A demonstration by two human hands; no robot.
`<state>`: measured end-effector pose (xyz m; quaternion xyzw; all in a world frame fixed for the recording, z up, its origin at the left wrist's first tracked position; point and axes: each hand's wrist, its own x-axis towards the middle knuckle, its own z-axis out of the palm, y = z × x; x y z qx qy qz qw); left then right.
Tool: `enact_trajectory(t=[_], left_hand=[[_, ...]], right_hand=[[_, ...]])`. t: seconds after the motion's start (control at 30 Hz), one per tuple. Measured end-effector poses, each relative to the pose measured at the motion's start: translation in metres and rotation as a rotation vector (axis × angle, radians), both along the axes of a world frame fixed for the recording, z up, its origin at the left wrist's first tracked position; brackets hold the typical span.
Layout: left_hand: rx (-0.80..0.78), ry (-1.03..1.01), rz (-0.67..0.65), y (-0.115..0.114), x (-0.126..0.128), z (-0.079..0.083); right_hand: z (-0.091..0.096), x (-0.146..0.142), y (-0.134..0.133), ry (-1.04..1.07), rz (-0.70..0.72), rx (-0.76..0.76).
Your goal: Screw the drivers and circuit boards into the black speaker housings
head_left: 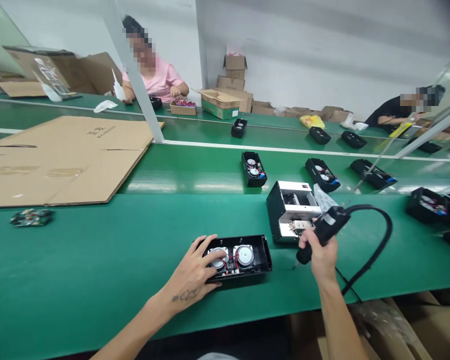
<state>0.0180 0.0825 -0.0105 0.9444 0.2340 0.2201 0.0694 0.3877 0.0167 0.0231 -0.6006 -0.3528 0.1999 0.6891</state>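
A black speaker case (pixel 260 255) lies open side up on the green bench, showing two round silver-backed speakers with red and black wires. My left hand (pixel 195 267) grips the left end of this case, thumb along the near wall and fingers reaching over the left speaker and the far wall. In my right hand (pixel 322 250) is a black electric screwdriver (pixel 328 225), fingers wrapped round its body, its bit tilted down just right of the case. A thick black cable (pixel 388 225) curves from its top. Behind it stands a black-and-silver screw feeder (pixel 285 215), partly hidden.
Several open speaker cases (pixel 254 170) sit on the green conveyor beyond the bench. Flattened cardboard (pixel 67 160) and a bundle of circuit boards (pixel 32 217) lie at left. A white post (pixel 138 80) rises ahead. Two co-workers sit across the line. Cardboard boxes (pixel 427 325) are below right.
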Motion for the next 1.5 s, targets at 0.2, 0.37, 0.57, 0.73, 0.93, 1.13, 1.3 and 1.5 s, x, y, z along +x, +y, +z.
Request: enact_trajectory(t=[0.2, 0.37, 0.57, 0.73, 0.93, 1.13, 1.3, 1.5], left_hand=[[-0.011, -0.019, 0.020, -0.001, 0.003, -0.008], [-0.008, -0.043, 0.033, -0.001, 0.014, -0.007], [-0.051, -0.030, 0.037, -0.002, 0.018, -0.006], [-0.063, 0.013, 0.051, -0.006, 0.019, 0.001], [-0.080, 0.031, 0.054, -0.007, 0.020, 0.003], [-0.053, 0.026, 0.051, -0.007, 0.020, -0.001], [-0.045, -0.012, 0.042, -0.006, 0.021, -0.004], [-0.036, -0.076, 0.045, -0.003, 0.019, -0.016]], right_hand=[[0.039, 0.000, 0.010, 0.077, -0.071, 0.175], [0.058, 0.012, 0.028, -0.132, -0.226, 0.283], [0.062, 0.001, 0.029, -0.205, 0.000, 0.107], [0.080, -0.045, 0.004, -0.002, 0.358, 0.079], [0.090, -0.122, 0.002, 0.168, 0.672, 0.291], [0.080, -0.152, 0.015, 0.201, 0.720, 0.291], [0.087, -0.125, 0.011, 0.187, 0.670, 0.296], [0.103, -0.039, 0.017, -0.006, -0.071, 0.344]])
